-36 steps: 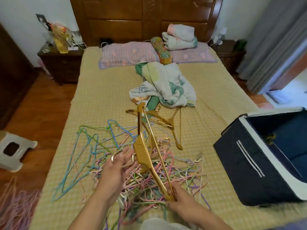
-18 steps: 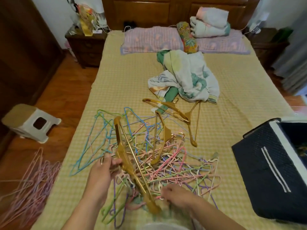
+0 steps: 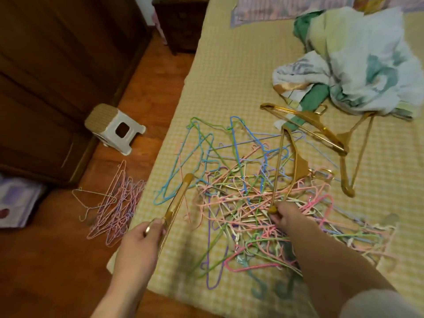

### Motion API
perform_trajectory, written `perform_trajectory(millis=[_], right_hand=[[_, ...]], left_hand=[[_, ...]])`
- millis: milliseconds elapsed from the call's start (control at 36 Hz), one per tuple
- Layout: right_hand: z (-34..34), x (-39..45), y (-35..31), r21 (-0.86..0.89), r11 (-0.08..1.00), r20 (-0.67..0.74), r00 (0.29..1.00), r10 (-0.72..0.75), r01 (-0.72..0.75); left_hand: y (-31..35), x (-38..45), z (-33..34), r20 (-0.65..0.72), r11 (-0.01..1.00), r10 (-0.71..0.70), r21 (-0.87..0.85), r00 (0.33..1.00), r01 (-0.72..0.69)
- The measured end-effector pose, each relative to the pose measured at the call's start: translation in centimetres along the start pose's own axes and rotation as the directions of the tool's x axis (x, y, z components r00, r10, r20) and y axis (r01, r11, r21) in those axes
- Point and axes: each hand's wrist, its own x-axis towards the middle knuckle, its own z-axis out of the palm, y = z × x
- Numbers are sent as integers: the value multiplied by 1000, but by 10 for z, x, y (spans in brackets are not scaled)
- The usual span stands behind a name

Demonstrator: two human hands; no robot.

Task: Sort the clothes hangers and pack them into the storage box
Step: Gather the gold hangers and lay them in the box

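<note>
The left hand grips a gold hanger near its hook, fingers curled round it; the hanger slants up and away over the left edge of the bed. The right hand pinches the near tip of a second gold hanger, which rises from the tangled pile of wire hangers at the near middle of the bed. The pile mixes pink, green, blue, purple and cream wires. Two more gold hangers lie beyond the pile, to the far right, touching a crumpled blanket. On the floor left of the bed lies a separate bundle of pink hangers. A small stool stands farther back, beside a dark wooden wardrobe. The storage box is out of view.
</note>
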Motion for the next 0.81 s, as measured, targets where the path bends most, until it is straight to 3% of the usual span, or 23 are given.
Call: perform_trajectory(millis=[167, 250, 361, 444, 611, 694, 806], right_hand=[[-27, -47, -9, 187, 981, 138, 987, -83, 56], [-53, -83, 5, 32, 984, 184, 966, -180, 177], [-89, -161, 14, -119, 907, 152, 910, -386, 405], [-110, -201, 7, -318, 735, 139, 797, -588, 598], [-131, -277, -20, -534, 428, 237, 615, -752, 729], [-133, -298, -22, -543, 395, 276, 602, -749, 741], [-133, -310, -10, -450, 458, 321, 618, -718, 766]], left_hand=[[17, 4, -6, 46, 995, 66, -83, 997, -62], [27, 3, -4, 43, 990, 61, -133, 997, -55], [75, -16, 7, 100, 962, 119, -258, 988, -89], [117, -30, 19, 169, 923, 232, -349, 958, -162], [192, -46, 43, 304, 861, 407, -443, 861, -250], [229, -63, 51, 305, 820, 435, -523, 847, -232], [259, -78, 58, 302, 781, 459, -585, 836, -218]])
